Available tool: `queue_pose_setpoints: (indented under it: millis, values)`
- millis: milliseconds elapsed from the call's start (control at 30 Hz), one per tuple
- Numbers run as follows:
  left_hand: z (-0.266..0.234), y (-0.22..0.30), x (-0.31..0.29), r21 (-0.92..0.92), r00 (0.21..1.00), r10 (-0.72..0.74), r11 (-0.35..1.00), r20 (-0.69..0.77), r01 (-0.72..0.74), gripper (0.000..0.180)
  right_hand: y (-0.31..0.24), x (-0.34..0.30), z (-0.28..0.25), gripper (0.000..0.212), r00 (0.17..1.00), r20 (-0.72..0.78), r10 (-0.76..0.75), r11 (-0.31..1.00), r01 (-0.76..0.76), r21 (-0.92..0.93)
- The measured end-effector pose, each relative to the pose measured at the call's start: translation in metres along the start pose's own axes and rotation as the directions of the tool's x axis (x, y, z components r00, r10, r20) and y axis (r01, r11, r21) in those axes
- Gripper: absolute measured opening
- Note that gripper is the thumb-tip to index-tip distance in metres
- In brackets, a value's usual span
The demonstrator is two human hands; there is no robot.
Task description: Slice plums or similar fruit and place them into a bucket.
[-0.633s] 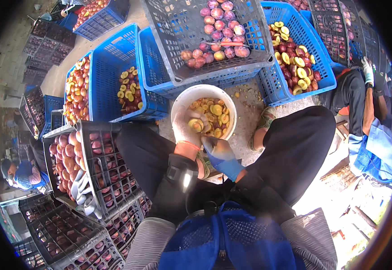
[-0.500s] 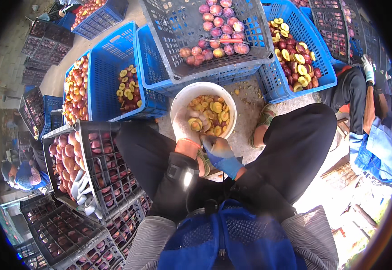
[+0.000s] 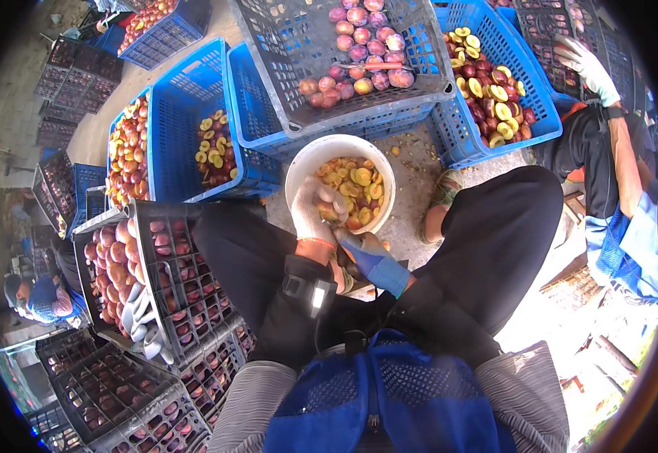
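Between my knees stands a white bucket (image 3: 293, 172), partly filled with cut yellow-fleshed plum pieces (image 3: 362, 178). My left hand (image 3: 317, 209), in a whitish glove, is over the bucket's near left side with its fingers curled in. What it holds is hidden by the fingers. Against its fingertips, at the near rim, my right hand (image 3: 372, 259) is closed in a blue and grey glove. I cannot make out what is in it. Beyond the bucket, a tilted black crate (image 3: 291, 79) holds whole plums (image 3: 364, 38) and a thin red-handled tool (image 3: 382, 66).
Blue crates with halved plums stand left (image 3: 185, 83) and right (image 3: 450, 143) of the black one. At my left knee, a crate (image 3: 185, 283) of plums carries pale grey long-shaped things (image 3: 142, 321). A co-worker's gloved hand (image 3: 590, 72) is by crates at right; another person (image 3: 42, 298) is far left.
My left fingers have closed over where a cut plum half showed; that half is no longer visible in them. The co-worker's gloved hand at right has risen toward the crates.
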State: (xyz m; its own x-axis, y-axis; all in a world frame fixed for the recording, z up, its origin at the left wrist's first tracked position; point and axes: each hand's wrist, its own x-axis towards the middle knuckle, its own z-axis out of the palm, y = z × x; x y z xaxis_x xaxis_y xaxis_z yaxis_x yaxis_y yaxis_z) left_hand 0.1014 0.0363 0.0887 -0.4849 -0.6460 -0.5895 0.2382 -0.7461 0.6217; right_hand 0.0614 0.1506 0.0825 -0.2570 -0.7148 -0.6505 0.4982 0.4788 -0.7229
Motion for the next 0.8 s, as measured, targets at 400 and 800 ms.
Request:
queue_pose_setpoints:
  millis: [400, 800]
  values:
    - [-0.007, 0.02, 0.009, -0.178, 0.99, -0.003, 0.984, 0.141, 0.029, 0.053, 0.012, 0.015, -0.01, 0.052, 0.598, 0.766, -0.234, 0.637, -0.501, 0.586]
    - [-0.022, 0.121, 0.033, 0.979, 0.516, 0.85, -0.002, -0.105, 0.202, 0.052, 0.0, 0.022, -0.001, 0.047, 0.94, -0.328, 0.094, 0.99, -0.052, 0.134]
